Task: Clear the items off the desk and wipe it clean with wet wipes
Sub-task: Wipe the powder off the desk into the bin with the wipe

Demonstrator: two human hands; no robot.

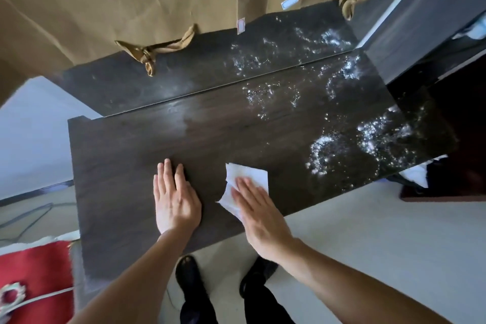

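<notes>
Now we are pressing the wet wipe (249, 173) under our flat right hand (260, 210) near the front edge of the surface (126, 166), left hand (175, 200) spread flat beside it, ideally working overlapping strokes toward the white residue (328, 150) at the right end.

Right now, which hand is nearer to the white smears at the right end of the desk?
Right. The right hand presses the wet wipe just left of the smears; the left hand rests flat on the desk farther left.

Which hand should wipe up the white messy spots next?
The right hand: it presses the wet wipe flat, and the white spots lie on its side of the desk. The left hand rests flat, holding nothing.
</notes>
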